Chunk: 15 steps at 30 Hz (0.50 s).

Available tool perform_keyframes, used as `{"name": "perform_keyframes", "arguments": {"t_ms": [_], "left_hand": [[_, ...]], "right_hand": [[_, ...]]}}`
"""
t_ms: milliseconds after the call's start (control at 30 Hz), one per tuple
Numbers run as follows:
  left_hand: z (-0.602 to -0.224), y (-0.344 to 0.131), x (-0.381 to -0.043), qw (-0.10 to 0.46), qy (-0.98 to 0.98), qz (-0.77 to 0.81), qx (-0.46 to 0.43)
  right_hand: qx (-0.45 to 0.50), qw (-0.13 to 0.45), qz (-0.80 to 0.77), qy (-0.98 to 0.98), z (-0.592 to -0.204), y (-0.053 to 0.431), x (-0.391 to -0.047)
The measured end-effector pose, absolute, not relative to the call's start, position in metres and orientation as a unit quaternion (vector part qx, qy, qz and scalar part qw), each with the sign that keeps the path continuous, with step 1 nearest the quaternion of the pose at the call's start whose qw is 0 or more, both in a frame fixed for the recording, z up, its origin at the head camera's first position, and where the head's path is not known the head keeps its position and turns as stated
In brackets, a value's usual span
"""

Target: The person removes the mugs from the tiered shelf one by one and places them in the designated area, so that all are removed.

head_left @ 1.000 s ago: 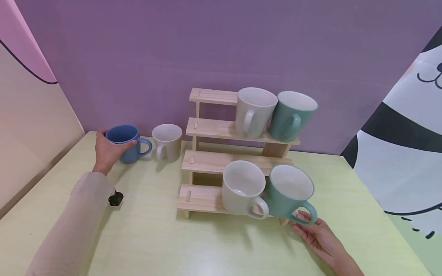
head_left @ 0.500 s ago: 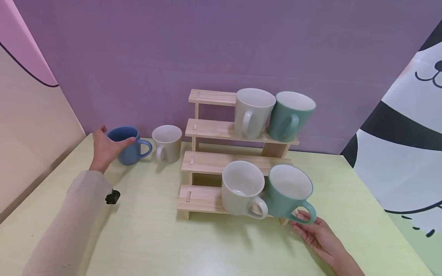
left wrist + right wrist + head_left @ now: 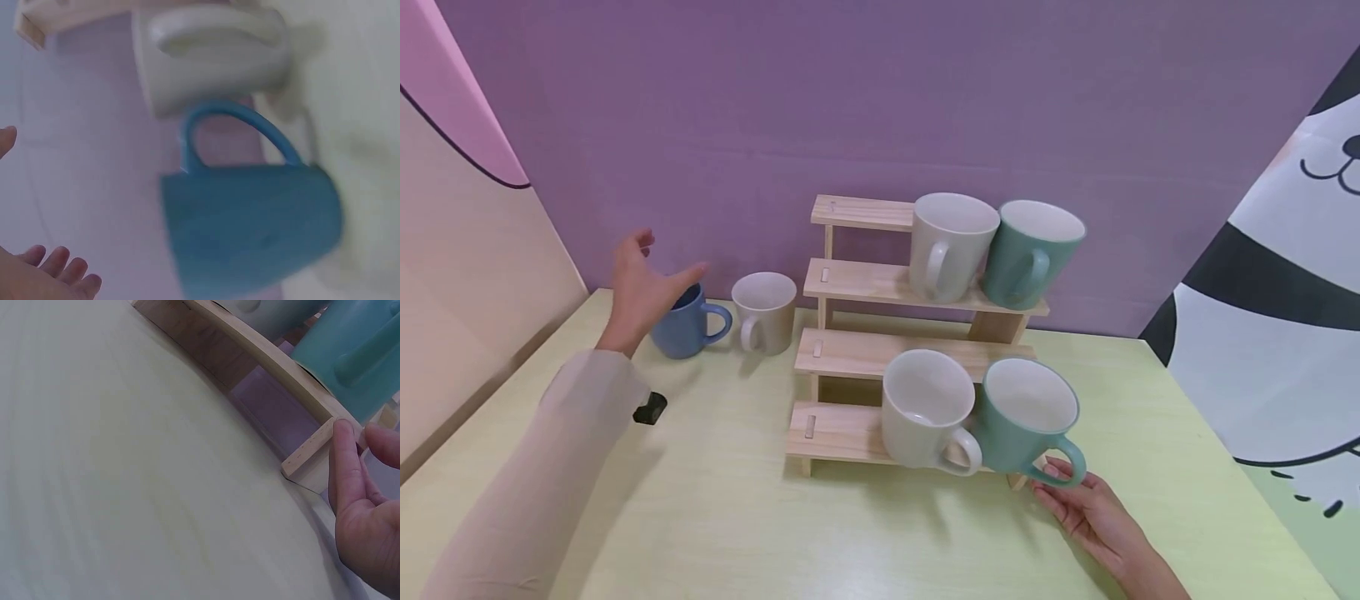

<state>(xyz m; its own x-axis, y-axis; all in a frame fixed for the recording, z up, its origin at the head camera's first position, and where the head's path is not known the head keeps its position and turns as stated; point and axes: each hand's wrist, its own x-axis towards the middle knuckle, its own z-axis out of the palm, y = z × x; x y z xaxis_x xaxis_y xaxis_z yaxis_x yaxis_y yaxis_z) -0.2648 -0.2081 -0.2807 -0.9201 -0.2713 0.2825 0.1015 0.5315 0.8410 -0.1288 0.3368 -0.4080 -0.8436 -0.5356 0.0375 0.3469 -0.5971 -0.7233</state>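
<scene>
In the head view, my left hand (image 3: 643,287) hovers over the blue mug (image 3: 681,329), fingers spread and holding nothing. The left wrist view shows the blue mug (image 3: 250,225) standing apart from the fingertips (image 3: 75,269). A whitish mug (image 3: 767,312) is just right of it. My right hand (image 3: 1097,521) holds the front right corner of the wooden tiered rack (image 3: 842,429) between thumb and fingers, beneath the handle of a teal mug (image 3: 1030,408). The right wrist view shows the right hand (image 3: 369,512) at the rack's end support (image 3: 309,459).
A white mug (image 3: 925,408) stands beside the teal one on the lowest tier. Another white mug (image 3: 951,250) and a teal mug (image 3: 1030,258) sit on a higher tier. Behind the pale table (image 3: 730,517) is a purple backdrop (image 3: 737,125).
My left hand has let go of the blue mug and risen above it, its fingers spreading. The mug stays beside the whitish one. My right hand has kept its place at the rack.
</scene>
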Motion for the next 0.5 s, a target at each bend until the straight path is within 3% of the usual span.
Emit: {"name": "perform_keyframes", "arguments": {"t_ms": [500], "left_hand": [[-0.234,-0.155,-0.253,0.193,-0.844,-0.500,-0.027]], "right_hand": [[-0.121,0.248,-0.884,0.378,-0.406,0.335,-0.128]]}}
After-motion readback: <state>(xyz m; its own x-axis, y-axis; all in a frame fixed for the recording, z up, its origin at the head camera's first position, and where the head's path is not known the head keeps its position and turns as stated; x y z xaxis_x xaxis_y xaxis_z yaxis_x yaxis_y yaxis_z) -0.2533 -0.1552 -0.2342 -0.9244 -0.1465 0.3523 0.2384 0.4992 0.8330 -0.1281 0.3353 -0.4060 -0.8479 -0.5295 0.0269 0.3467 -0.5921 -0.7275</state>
